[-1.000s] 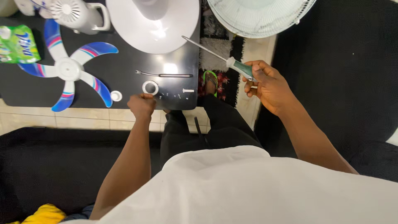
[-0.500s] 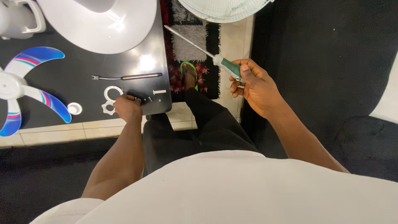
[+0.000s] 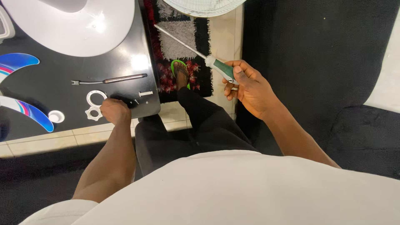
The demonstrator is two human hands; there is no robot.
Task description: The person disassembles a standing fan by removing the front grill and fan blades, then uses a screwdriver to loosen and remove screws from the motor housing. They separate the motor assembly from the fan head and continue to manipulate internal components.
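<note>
Now my left hand (image 3: 113, 111) has closed on small screws near the white ring (image 3: 96, 98); my right hand (image 3: 246, 88) still grips the screwdriver (image 3: 196, 53).

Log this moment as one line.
left hand: on small parts, table | right hand: holds screwdriver | rod: untouched

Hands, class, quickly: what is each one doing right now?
Left hand: fingers curled down on the black table among small parts; any hold cannot be told.
Right hand: closed around the green-handled screwdriver.
</note>
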